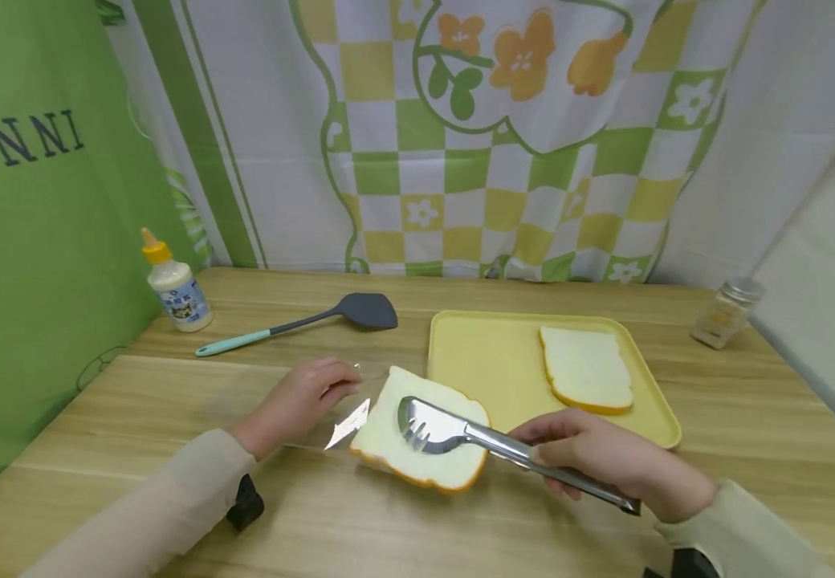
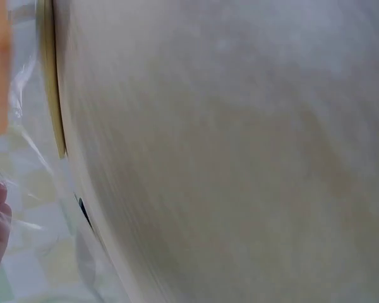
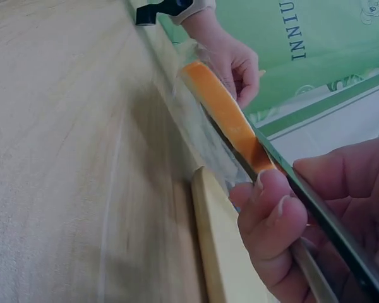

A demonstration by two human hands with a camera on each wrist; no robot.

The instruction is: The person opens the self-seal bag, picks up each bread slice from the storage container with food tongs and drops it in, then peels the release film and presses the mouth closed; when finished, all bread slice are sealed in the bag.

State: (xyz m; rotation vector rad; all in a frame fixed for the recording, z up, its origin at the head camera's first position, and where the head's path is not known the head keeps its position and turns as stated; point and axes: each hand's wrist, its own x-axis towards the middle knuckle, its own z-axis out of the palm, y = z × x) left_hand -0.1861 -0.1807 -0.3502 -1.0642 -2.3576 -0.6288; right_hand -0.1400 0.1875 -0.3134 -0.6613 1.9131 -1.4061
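Observation:
My right hand (image 1: 594, 449) holds metal tongs (image 1: 511, 445) partway along their arms. Between the tongs' ends is a slice of white bread (image 1: 417, 474) with an orange-brown crust, tilted and raised above the table, as the right wrist view shows its crust edge (image 3: 218, 104). Left of the slice, my left hand (image 1: 309, 397) pinches a clear plastic bag (image 1: 348, 425), seen by its glints and as film (image 2: 31, 151) in the left wrist view. Another bread slice (image 1: 587, 369) lies on the right part of a yellow tray (image 1: 486, 345).
A turner (image 1: 367, 311) with a mint handle lies behind my left hand. A squeeze bottle (image 1: 179, 293) with a yellow cap stands at the back left. A glass shaker jar (image 1: 728, 313) stands at the back right. A patterned curtain (image 1: 468, 201) hangs behind the wooden table (image 1: 302, 522).

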